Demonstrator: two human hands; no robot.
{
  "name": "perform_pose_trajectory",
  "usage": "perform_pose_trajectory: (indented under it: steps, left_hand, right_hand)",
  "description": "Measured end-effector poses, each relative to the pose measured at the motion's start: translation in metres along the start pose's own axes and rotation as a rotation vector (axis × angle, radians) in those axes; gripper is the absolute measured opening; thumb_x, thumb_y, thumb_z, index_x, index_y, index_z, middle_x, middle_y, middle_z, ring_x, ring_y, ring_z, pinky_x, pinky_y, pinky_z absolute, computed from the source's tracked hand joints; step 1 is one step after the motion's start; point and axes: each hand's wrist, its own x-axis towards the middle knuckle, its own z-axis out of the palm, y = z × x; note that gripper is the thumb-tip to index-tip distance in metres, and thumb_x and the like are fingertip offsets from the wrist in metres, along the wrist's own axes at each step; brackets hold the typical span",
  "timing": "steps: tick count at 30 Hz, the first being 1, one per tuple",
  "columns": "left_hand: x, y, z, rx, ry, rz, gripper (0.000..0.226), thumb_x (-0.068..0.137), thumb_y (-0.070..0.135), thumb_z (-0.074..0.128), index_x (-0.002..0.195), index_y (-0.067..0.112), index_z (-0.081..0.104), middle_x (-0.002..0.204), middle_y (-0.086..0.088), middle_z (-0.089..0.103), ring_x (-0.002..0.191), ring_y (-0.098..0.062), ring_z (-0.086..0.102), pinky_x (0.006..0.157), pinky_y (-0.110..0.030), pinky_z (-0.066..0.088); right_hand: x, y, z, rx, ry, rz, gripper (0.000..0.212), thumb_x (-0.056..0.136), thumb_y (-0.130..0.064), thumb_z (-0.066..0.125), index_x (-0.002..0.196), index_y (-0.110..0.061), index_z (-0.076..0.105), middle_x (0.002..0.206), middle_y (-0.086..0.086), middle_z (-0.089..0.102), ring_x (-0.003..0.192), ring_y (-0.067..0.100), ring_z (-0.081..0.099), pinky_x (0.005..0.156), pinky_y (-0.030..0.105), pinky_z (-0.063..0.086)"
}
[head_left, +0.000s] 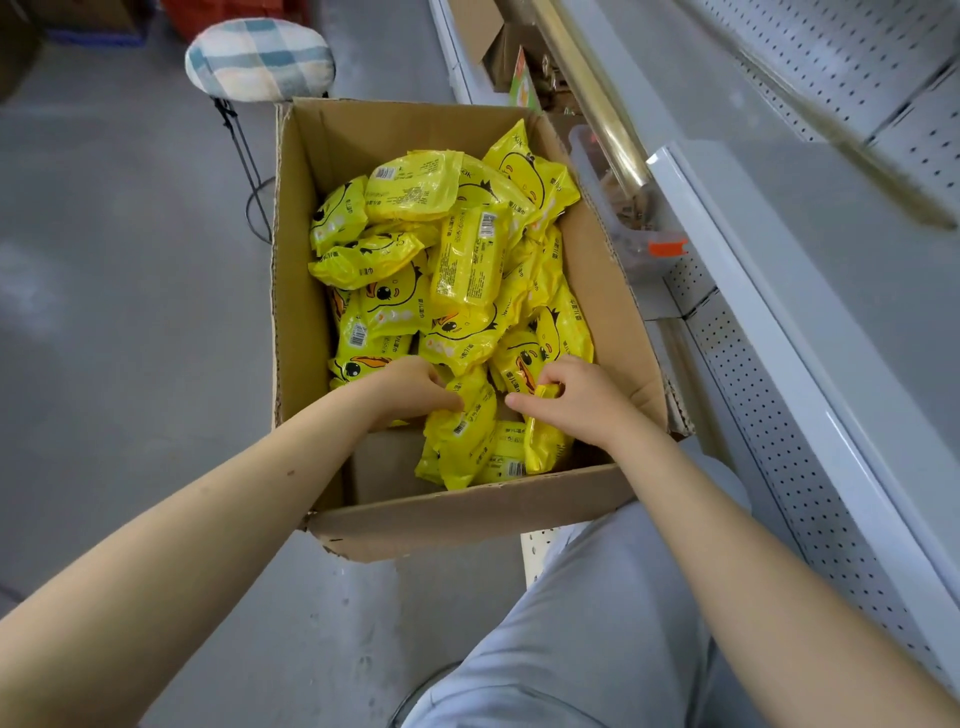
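An open cardboard box (296, 291) stands on the grey floor, filled with several yellow packets printed with a duck face (462, 260). Both my hands reach into its near end. My left hand (410, 389) has its fingers curled round the edge of a yellow packet (465, 431) that lies on the pile at the near side. My right hand (566, 400) pinches the top edge of another yellow packet (545, 444) standing beside it. The near left corner of the box shows bare cardboard bottom.
A white perforated metal shelf unit (810, 395) runs along the right, close to the box. A stool with a checked cushion (260, 60) stands beyond the box at the left. A clear plastic tub (623, 218) and a smaller carton sit under the shelf. My knee is below.
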Motion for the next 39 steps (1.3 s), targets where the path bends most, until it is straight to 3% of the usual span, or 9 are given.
perform_pose_trajectory:
  steps: [3,10,14,19,23,29,33,35,39]
  left_hand:
    - [-0.007,0.000,-0.007,-0.042,-0.020,0.009,0.022,0.077,0.029,0.074,0.079,0.015,0.057,0.071,-0.002,0.052,0.063,-0.015,0.046,0.058,-0.027,0.039]
    - [-0.022,-0.001,-0.022,-0.187,0.047,0.002,0.022,0.074,0.013,0.076,0.075,0.015,0.054,0.063,0.000,0.050,0.048,-0.009,0.045,0.042,-0.018,0.038]
    - [-0.028,-0.004,-0.011,-0.178,0.061,0.028,0.021,0.076,0.015,0.075,0.079,0.013,0.055,0.074,-0.006,0.054,0.064,-0.015,0.048,0.053,-0.023,0.041]
    - [-0.028,0.001,0.013,-0.187,-0.034,0.080,0.016,0.083,0.012,0.071,0.087,0.009,0.055,0.088,-0.009,0.058,0.073,-0.018,0.060,0.068,-0.032,0.059]
    - [-0.023,0.001,0.016,-0.141,-0.133,0.119,0.017,0.087,0.020,0.067,0.099,0.010,0.060,0.091,-0.005,0.059,0.074,-0.012,0.060,0.060,-0.021,0.055]
    - [-0.013,-0.008,0.011,-0.093,0.034,-0.051,0.025,0.088,0.036,0.063,0.095,0.014,0.056,0.088,-0.008,0.061,0.077,-0.020,0.062,0.072,-0.035,0.057]
    - [-0.015,-0.011,0.013,0.196,-0.082,-0.227,0.058,0.087,0.059,0.052,0.112,0.007,0.054,0.094,-0.006,0.060,0.082,-0.020,0.063,0.072,-0.033,0.059]
    - [-0.015,-0.011,0.017,0.145,-0.125,-0.265,0.065,0.087,0.060,0.049,0.120,0.004,0.051,0.102,-0.009,0.058,0.084,-0.021,0.061,0.077,-0.034,0.057]
    - [-0.013,-0.008,0.019,-0.078,-0.169,-0.319,0.072,0.088,0.053,0.054,0.137,0.002,0.039,0.132,-0.015,0.051,0.113,-0.029,0.056,0.094,-0.037,0.050]
  right_hand:
    - [-0.006,-0.011,-0.008,0.133,0.053,-0.062,0.031,0.080,-0.043,0.070,0.065,-0.028,0.048,0.080,-0.008,0.043,0.075,0.009,0.043,0.064,0.025,0.032]
    - [-0.015,-0.023,-0.018,0.261,0.083,-0.113,0.032,0.083,-0.029,0.070,0.066,-0.010,0.050,0.075,-0.003,0.045,0.071,0.011,0.044,0.072,0.032,0.038]
    - [-0.013,-0.015,-0.010,0.051,0.088,-0.088,0.033,0.081,-0.033,0.071,0.066,-0.010,0.051,0.072,-0.005,0.045,0.063,0.006,0.042,0.059,0.025,0.033]
    - [-0.007,-0.002,-0.005,-0.048,0.110,0.009,0.033,0.076,-0.021,0.074,0.063,-0.019,0.045,0.067,-0.005,0.046,0.060,0.001,0.039,0.053,0.026,0.030]
    - [-0.004,0.005,-0.004,-0.031,0.089,0.088,0.031,0.073,-0.018,0.079,0.073,-0.020,0.048,0.071,-0.005,0.049,0.063,0.010,0.044,0.053,0.027,0.034]
    - [0.000,0.006,0.001,-0.098,0.079,0.140,0.039,0.076,-0.033,0.077,0.097,-0.019,0.048,0.082,-0.004,0.052,0.065,0.011,0.048,0.050,0.026,0.034]
    - [0.006,0.005,0.003,-0.207,0.073,0.134,0.064,0.075,-0.042,0.077,0.124,-0.015,0.046,0.124,0.007,0.057,0.105,0.026,0.058,0.075,0.033,0.048]
    - [0.009,0.006,0.004,-0.260,0.020,0.152,0.074,0.073,-0.043,0.078,0.131,-0.012,0.044,0.130,0.009,0.054,0.114,0.028,0.054,0.087,0.036,0.048]
    - [0.012,0.006,0.005,-0.418,-0.060,0.167,0.071,0.074,-0.041,0.078,0.130,-0.008,0.048,0.129,0.014,0.046,0.117,0.029,0.048,0.096,0.036,0.043]
